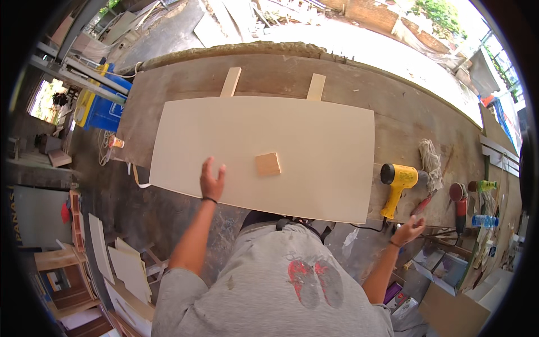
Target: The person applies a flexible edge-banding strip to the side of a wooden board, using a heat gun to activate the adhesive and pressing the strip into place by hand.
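Observation:
A large pale board (314,129) lies flat on the workbench, with a small wooden block (268,164) on top near its middle. My left hand (211,181) is over the board's near edge, left of the block, fingers apart and holding nothing. Off to the right, my right hand (408,231) hovers by the bench's near edge with its fingers spread and nothing in them. Closest to it are a yellow and black heat gun (397,188) and a red-handled tool (422,205). Whether the hand touches that handle I cannot tell.
Two wooden strips (231,82) (316,87) stick out beyond the board's far edge. At right on the workbench (168,78) lie a bundle of pale strands (430,160), a red angle grinder (460,206) and a plastic bottle (484,221). Board offcuts (130,269) lean at lower left.

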Demonstrator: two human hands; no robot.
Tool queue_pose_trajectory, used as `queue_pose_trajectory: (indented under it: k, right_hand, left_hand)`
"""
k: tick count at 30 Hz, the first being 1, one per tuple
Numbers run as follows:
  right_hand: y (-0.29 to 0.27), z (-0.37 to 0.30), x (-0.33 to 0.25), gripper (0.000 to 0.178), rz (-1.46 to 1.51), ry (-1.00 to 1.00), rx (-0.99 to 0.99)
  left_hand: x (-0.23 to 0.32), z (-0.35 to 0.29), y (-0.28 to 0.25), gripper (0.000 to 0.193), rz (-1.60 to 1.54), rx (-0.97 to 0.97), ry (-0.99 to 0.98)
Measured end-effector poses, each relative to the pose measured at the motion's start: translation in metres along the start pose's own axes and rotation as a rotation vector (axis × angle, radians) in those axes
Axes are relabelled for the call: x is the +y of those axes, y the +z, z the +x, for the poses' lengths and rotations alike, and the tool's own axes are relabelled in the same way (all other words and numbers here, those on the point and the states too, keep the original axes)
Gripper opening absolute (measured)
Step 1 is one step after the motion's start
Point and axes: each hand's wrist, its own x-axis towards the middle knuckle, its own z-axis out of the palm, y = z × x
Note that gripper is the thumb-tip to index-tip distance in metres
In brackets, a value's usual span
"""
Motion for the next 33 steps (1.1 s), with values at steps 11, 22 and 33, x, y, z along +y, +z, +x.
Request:
queue_pose_trajectory:
  k: [11, 22, 33]
  right_hand:
    - [0.006, -0.337, -0.142, 0.036, 0.562, 1.050, -0.889]
    - [0.064, -0.415, -0.203, 0.028, 0.788, 1.010, -0.796]
    - [0.041, -0.394, -0.232, 0.038, 0.772, 0.901, -0.834]
  left_hand:
    - [-0.168, 0.253, -0.003, 0.068, 0.413, -0.337, 0.114]
    - [-0.196, 0.361, 0.024, 0.082, 0.504, -0.700, 0.198]
    - [-0.236, 0.277, -0.068, 0.080, 0.325, -0.525, 0.007]
